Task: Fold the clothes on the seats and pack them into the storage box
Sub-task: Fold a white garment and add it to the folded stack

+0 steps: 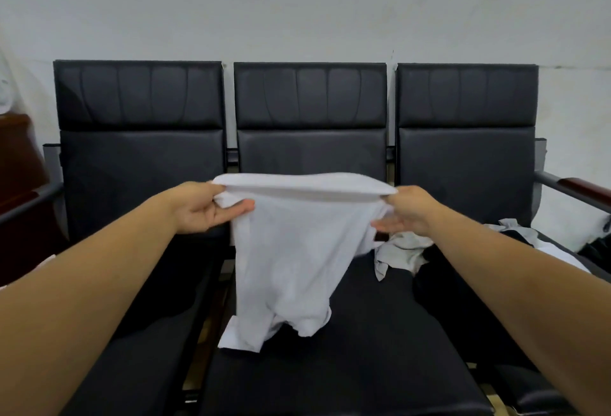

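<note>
While I am watching through the head camera, a pale wall [297, 2] is filling the upper part of the view, and a row of three black seats [310, 151] is standing against it. The middle seat [347, 366] is lying straight ahead of me.

A white garment [291, 250] is hanging over that middle seat, stretched out flat along its top edge between the two hands. Its body is drooping down from there, and its crumpled lower end is touching the cushion near the seat's left edge.

On the right seat, a black garment [463, 300] is lying in a loose heap, with a crumpled grey garment [400, 250] spilling from it towards the middle seat. More white cloth is showing behind them, too tangled for me to tell apart.

The left hand [201, 207] is pinching the garment's left top corner, thumb on top and fingers underneath. The right hand [406, 209] is pinching the right top corner the same way, its fingers reaching out beneath the cloth.

A wood-topped armrest [585, 189] is jutting out at the far right.
</note>
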Demonstrator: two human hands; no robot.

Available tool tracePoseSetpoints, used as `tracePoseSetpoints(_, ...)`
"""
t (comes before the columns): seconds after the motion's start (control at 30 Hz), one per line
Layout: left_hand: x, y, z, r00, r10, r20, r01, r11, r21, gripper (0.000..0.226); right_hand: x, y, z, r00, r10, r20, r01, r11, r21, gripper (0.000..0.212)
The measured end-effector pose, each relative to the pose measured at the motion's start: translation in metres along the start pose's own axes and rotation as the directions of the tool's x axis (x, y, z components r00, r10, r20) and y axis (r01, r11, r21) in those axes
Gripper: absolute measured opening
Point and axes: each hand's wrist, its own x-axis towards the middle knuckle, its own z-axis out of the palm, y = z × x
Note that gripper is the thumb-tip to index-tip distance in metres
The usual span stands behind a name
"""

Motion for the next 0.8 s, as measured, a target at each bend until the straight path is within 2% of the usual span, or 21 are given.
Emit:
tracePoseSetpoints(0.07,0.005,0.018,0.013,0.988,0.146,0.04,-0.141,0.984,-0.111,0.027,0.012,-0.028,0.002,0.995,-0.071,-0.07,0.082,0.983,0.162,0.011)
tracePoseSetpoints(0.1,0.006,0.027,0.02,0.974,0.223,0.044,-0.217,0.97,-0.113,0.024,0.015,-0.043,0.002,0.988,-0.109,-0.106,0.131,0.966,0.223,0.01)
tracePoseSetpoints(0.17,0.003,0.05,0.034,0.928,0.369,0.051,-0.369,0.929,-0.012,0.024,0.015,-0.08,-0.003,0.964,-0.214,-0.16,0.253,0.924,0.286,0.017)
tracePoseSetpoints(0.23,-0.004,0.076,0.046,0.86,0.507,0.063,-0.511,0.854,0.095,0.028,0.006,-0.119,-0.012,0.91,-0.346,-0.229,0.398,0.882,0.251,0.023)
tracePoseSetpoints(0.33,-0.019,0.115,0.062,0.744,0.661,0.092,-0.668,0.738,0.094,0.029,-0.014,-0.173,-0.029,0.787,-0.523,-0.327,0.595,0.784,0.177,0.016)
tracePoseSetpoints(0.43,-0.037,0.144,0.076,0.639,0.758,0.131,-0.769,0.636,0.071,0.022,-0.033,-0.21,-0.045,0.696,-0.62,-0.362,0.702,0.694,0.162,0.018)
tracePoseSetpoints(0.5,-0.05,0.155,0.079,0.591,0.795,0.138,-0.806,0.585,0.089,0.02,-0.049,-0.223,-0.054,0.67,-0.645,-0.367,0.732,0.658,0.178,0.015)
tracePoseSetpoints(0.57,-0.059,0.158,0.075,0.57,0.805,0.166,-0.822,0.553,0.14,0.018,-0.063,-0.224,-0.06,0.672,-0.652,-0.352,0.733,0.655,0.184,0.01)
tracePoseSetpoints(0.63,-0.066,0.152,0.066,0.585,0.793,0.172,-0.806,0.545,0.228,0.013,-0.076,-0.214,-0.059,0.693,-0.638,-0.337,0.703,0.701,0.118,0.005)
tracePoseSetpoints(0.73,-0.078,0.127,0.051,0.638,0.749,0.179,-0.719,0.496,0.487,0.016,-0.089,-0.183,-0.054,0.799,-0.54,-0.266,0.55,0.834,-0.039,0.012)
tracePoseSetpoints(0.8,-0.086,0.103,0.036,0.71,0.664,0.234,-0.634,0.459,0.622,0.016,-0.096,-0.156,-0.05,0.867,-0.452,-0.211,0.426,0.891,-0.157,0.006)
